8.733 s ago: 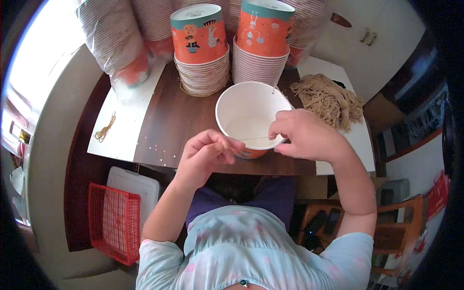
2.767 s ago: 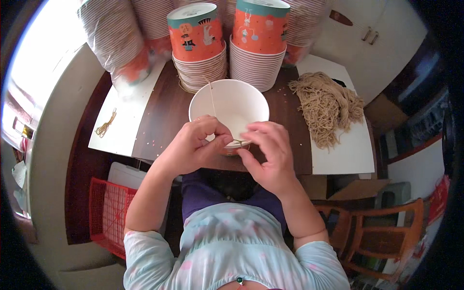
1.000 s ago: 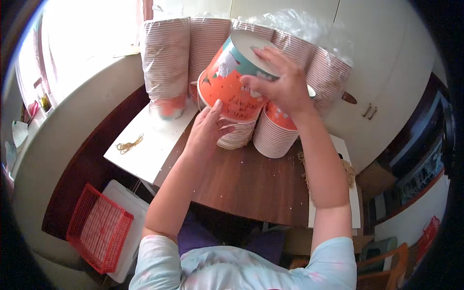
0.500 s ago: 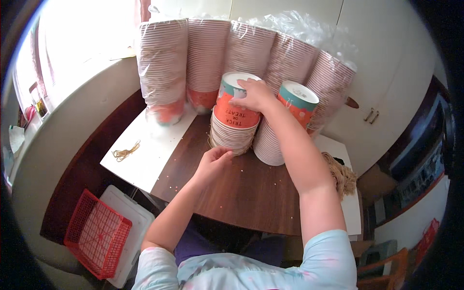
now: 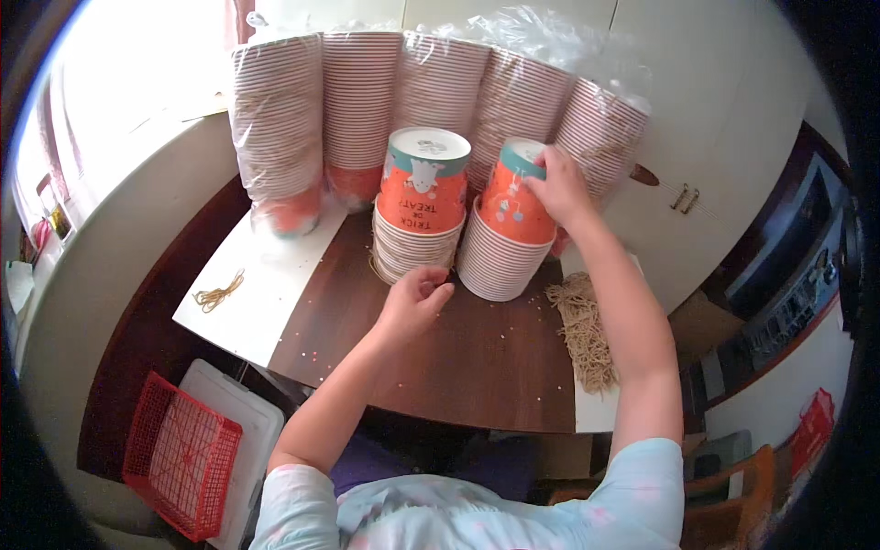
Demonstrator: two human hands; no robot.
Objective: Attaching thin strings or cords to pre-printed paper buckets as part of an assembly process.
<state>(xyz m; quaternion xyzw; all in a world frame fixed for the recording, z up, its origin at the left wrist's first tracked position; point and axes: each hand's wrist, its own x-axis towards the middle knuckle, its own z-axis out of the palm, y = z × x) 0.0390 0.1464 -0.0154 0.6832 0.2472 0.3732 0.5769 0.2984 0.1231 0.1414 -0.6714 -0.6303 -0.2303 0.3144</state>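
Observation:
Two upside-down stacks of paper cups stand side by side on the dark brown table (image 5: 431, 385). The left stack (image 5: 417, 247) has an orange cup with a teal band and white base on top; thin tan cord shows around its lower rims. My right hand (image 5: 561, 188) grips the top orange paper cup (image 5: 513, 206) of the right stack near its teal end, thumb on the front side. Low in front of the left stack is my left hand (image 5: 417, 298), its fingers curled in toward the thumb. Whether anything lies inside that hand is hidden.
Tall plastic-wrapped cup stacks (image 5: 362, 101) line the back. Bundled tan cords (image 5: 587, 339) lie at the table's right, and a small cord bunch (image 5: 219, 291) on the white left part. A red basket (image 5: 188, 458) rests on a white lid at lower left. Cabinet doors (image 5: 715, 119) stand behind.
My right hand has moved from the left stack's top cup to the right stack's top cup. My left hand stays low by the left stack. The view has shifted slightly right.

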